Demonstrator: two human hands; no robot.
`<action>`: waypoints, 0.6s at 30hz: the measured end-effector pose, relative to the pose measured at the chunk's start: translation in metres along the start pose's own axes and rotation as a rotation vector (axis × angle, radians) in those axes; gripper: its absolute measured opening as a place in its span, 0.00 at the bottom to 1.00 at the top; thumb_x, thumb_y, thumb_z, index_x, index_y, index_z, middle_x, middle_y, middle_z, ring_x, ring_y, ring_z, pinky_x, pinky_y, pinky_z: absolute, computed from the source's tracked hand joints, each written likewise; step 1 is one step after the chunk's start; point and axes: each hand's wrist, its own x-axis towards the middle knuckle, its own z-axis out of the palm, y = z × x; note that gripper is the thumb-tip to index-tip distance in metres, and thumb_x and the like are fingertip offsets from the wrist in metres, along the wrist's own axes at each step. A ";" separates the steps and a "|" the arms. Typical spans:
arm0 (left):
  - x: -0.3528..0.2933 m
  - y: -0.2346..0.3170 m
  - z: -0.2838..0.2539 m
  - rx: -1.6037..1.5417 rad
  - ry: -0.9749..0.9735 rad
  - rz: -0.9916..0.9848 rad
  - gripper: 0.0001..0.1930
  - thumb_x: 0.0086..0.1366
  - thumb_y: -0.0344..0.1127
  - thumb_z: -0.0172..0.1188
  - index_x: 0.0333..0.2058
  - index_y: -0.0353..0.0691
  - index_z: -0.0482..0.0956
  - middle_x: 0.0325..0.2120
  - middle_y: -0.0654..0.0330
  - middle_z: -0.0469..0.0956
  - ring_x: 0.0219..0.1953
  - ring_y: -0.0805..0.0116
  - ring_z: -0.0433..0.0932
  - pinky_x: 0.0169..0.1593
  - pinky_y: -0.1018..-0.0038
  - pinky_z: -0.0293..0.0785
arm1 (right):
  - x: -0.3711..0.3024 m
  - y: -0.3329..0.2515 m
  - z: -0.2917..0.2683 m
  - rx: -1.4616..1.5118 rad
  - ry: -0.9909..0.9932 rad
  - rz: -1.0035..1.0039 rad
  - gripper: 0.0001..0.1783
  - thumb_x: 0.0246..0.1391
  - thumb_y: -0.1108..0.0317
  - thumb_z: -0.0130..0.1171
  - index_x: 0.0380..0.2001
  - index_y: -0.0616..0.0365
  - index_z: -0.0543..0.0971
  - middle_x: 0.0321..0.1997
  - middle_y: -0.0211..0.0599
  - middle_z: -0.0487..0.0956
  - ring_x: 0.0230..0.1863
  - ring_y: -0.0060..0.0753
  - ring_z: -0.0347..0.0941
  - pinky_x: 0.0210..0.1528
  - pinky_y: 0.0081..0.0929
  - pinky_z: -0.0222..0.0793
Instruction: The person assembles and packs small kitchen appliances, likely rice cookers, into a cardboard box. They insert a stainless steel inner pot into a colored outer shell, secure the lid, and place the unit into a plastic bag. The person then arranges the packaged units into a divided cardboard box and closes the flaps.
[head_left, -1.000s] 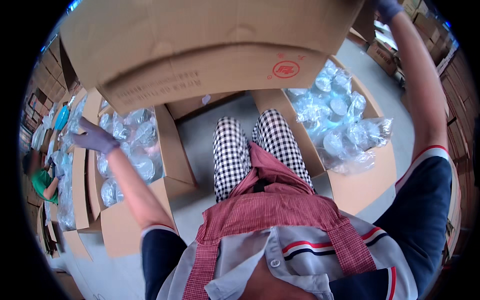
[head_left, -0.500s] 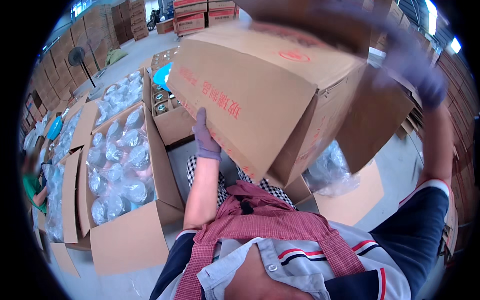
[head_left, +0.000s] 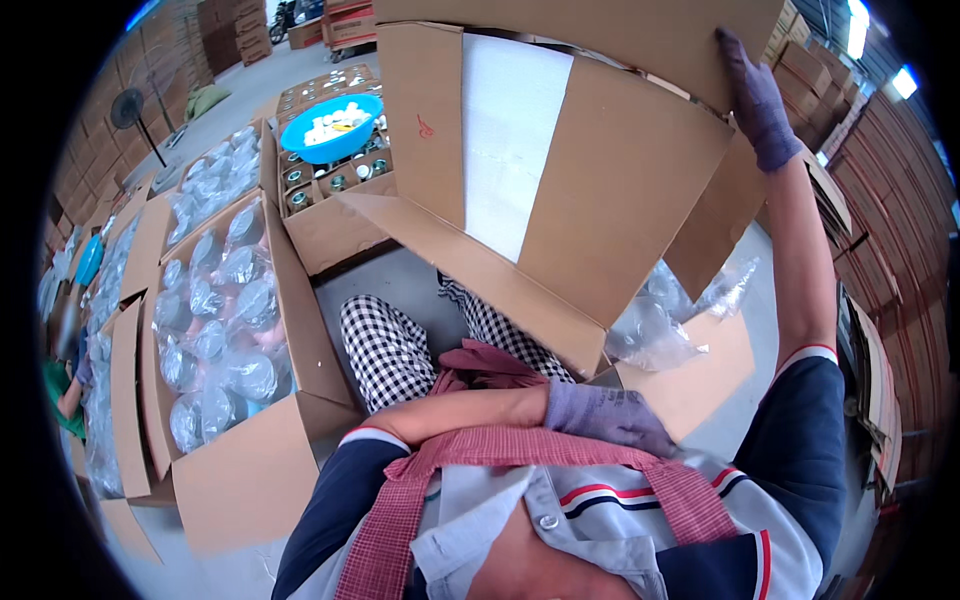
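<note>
While the right hand [head_left: 757, 105] grips a tilted carton [head_left: 635, 165], the left hand [head_left: 610, 415] lies below, by the apron [head_left: 500, 445]. I cannot tell its grip.

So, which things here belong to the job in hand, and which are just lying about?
Apparently in the work:
raised carton
white sheet, showing in its opening
right hand, gripping the carton
left hand, near the apron

Seemingly just about:
standing fan
green bundle
blue basin of small pale pieces
</note>
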 end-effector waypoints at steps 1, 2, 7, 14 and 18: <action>-0.005 -0.012 -0.004 0.093 0.254 -0.005 0.21 0.67 0.37 0.52 0.55 0.31 0.67 0.51 0.48 0.71 0.51 0.58 0.71 0.57 0.63 0.67 | 0.005 -0.023 -0.014 0.017 0.060 -0.047 0.33 0.51 0.81 0.46 0.63 0.55 0.60 0.58 0.46 0.72 0.48 0.56 0.73 0.52 0.40 0.66; -0.005 -0.034 -0.010 0.190 0.511 -0.001 0.24 0.65 0.37 0.54 0.57 0.32 0.66 0.54 0.46 0.67 0.55 0.54 0.67 0.60 0.62 0.64 | 0.001 -0.049 -0.032 0.027 0.120 -0.097 0.32 0.51 0.81 0.45 0.62 0.55 0.60 0.57 0.46 0.73 0.49 0.57 0.72 0.53 0.40 0.66; 0.001 -0.057 -0.039 -0.611 0.979 -0.413 0.23 0.67 0.38 0.49 0.58 0.33 0.65 0.55 0.42 0.66 0.58 0.48 0.66 0.63 0.63 0.61 | -0.036 -0.038 -0.049 0.000 0.139 -0.206 0.27 0.56 0.77 0.46 0.60 0.55 0.64 0.53 0.51 0.74 0.52 0.54 0.71 0.55 0.38 0.68; -0.014 -0.017 -0.022 -0.889 0.382 0.393 0.21 0.71 0.45 0.47 0.48 0.31 0.75 0.43 0.52 0.79 0.45 0.65 0.78 0.48 0.70 0.75 | -0.034 -0.049 -0.041 0.378 0.050 0.186 0.18 0.68 0.66 0.37 0.57 0.52 0.70 0.49 0.51 0.75 0.47 0.46 0.75 0.50 0.32 0.72; -0.103 -0.179 -0.105 -1.067 1.293 -0.491 0.26 0.70 0.54 0.43 0.41 0.32 0.75 0.31 0.57 0.79 0.32 0.66 0.77 0.41 0.74 0.72 | -0.029 -0.091 -0.087 0.363 0.060 0.026 0.17 0.67 0.68 0.40 0.56 0.52 0.71 0.49 0.51 0.75 0.47 0.46 0.76 0.49 0.35 0.73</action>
